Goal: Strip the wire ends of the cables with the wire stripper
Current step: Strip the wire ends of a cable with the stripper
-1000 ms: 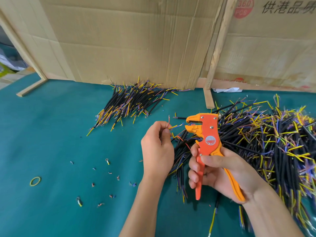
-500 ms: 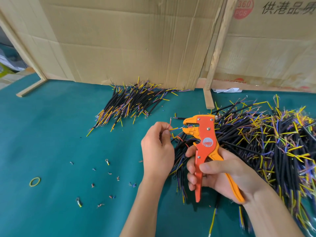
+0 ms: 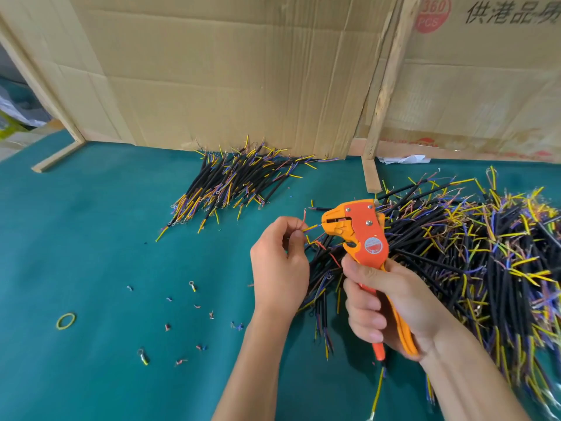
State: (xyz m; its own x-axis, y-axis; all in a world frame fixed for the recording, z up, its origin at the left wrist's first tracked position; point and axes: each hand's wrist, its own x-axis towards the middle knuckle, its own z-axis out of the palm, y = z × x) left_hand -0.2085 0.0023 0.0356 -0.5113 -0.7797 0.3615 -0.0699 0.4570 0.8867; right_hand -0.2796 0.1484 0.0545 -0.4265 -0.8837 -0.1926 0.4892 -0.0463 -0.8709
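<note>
A: How far along does the stripping look?

B: Not far, by my reckoning. A small heap of black-sheathed cables with coloured cores [image 3: 233, 180] lies at the back of the teal felt-like worktop [image 3: 91, 238], against the creased brown cardboard wall [image 3: 227, 71]. I take that heap for the finished lot, though the ends are too small to be sure. The big tangled pile of black cables with yellow, blue and red cores [image 3: 470, 253] on the right is far larger, so most of the work seems left.

A: And the hands?

B: The right hand [image 3: 385, 302] has its grip clenched round the long handles of the orange plastic wire stripper [image 3: 361, 235], which stands over the near edge of the big pile. The left hand [image 3: 279, 268] pinches one cable's thin cores; a thin yellow core [image 3: 311, 228] runs from its fingertips [image 3: 299, 237] into the stripper's beak-like head. I cannot tell whether the blades have bitten yet.

A: What about the scraps?

B: Short snippets of coloured insulation and a few ring terminals [image 3: 192, 285] are scattered on the worktop left of the hands, and a yellow rubber band [image 3: 66, 321] lies further left. The cable sheaths look smooth and fairly stiff, the cores thin and springy, fanning out at every end. The handles look hard and glossy.
</note>
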